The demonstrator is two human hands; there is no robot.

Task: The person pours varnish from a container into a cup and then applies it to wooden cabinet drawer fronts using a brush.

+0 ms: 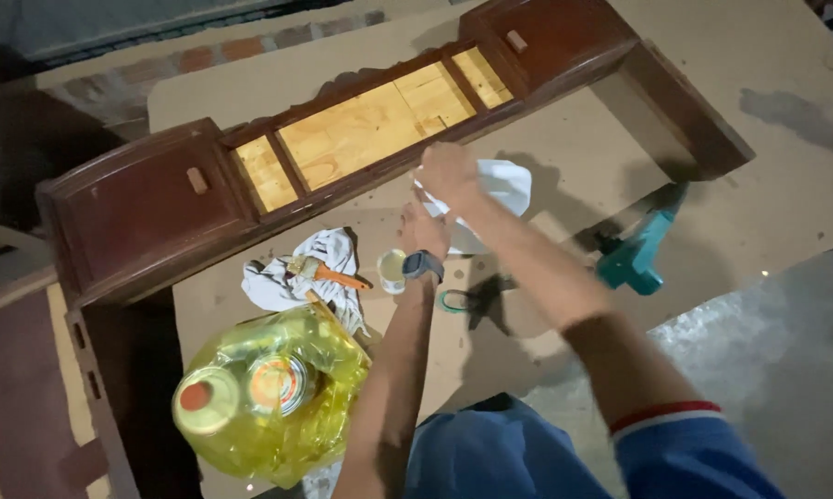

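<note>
White crumpled cloth (pixel 500 185) is lying on the brown board (pixel 583 166), just below the dark red-brown wooden cabinet piece with pale inner panels (pixel 158 208). I am seeing the right hand (pixel 449 171) closing on its upper left edge and the left hand (pixel 424 231) pressing on its lower edge; its finger spread I cannot tell. A small pale cup (pixel 392 270) is standing just beside the left wrist.

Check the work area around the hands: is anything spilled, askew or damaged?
Nothing looks spilled or broken. The paintbrush lies loose on a crumpled white rag, beside the small cup. Both hands, left and right, hold a white cloth against the dark wooden cabinet.
</note>
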